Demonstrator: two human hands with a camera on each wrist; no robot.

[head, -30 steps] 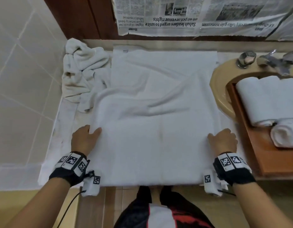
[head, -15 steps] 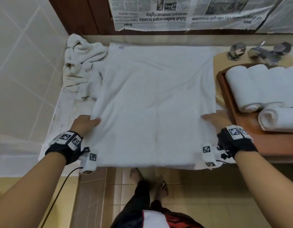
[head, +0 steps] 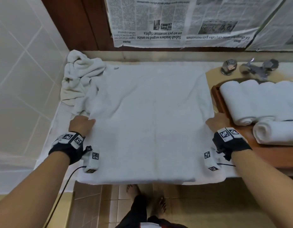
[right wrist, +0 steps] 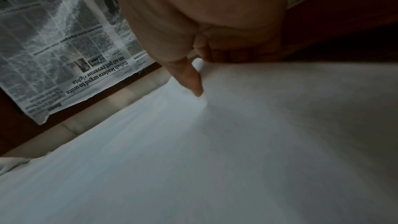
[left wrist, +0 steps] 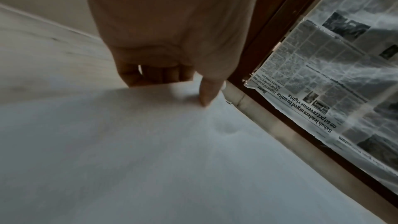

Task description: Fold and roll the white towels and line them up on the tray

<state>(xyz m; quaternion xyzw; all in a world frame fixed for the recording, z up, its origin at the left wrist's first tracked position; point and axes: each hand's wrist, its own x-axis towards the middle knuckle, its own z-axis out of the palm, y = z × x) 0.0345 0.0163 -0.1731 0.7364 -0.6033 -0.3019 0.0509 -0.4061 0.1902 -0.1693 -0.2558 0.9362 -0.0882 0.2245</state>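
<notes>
The white towel (head: 152,122) lay spread flat on the bench (head: 48,129), and the left hand (head: 80,123) pinched its left edge, thumb on top and fingers (left wrist: 150,74) curled under. The right hand (head: 218,123) gripped the opposite edge the same way, thumb pressed on the cloth. Just right of those fingers (right wrist: 232,55) stood the wooden tray (head: 219,102) with rolled towels (head: 251,102); beyond the left fingers lay a crumpled towel (head: 80,76).

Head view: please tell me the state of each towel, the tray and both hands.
Flat towel: spread on the counter, not rolled.
Crumpled towel: bunched, unfolded.
Rolled towels: rolled, lying on the tray.
Tray: holds rolls.
Left hand: grips the flat towel's left edge.
Right hand: grips its right edge.
</notes>
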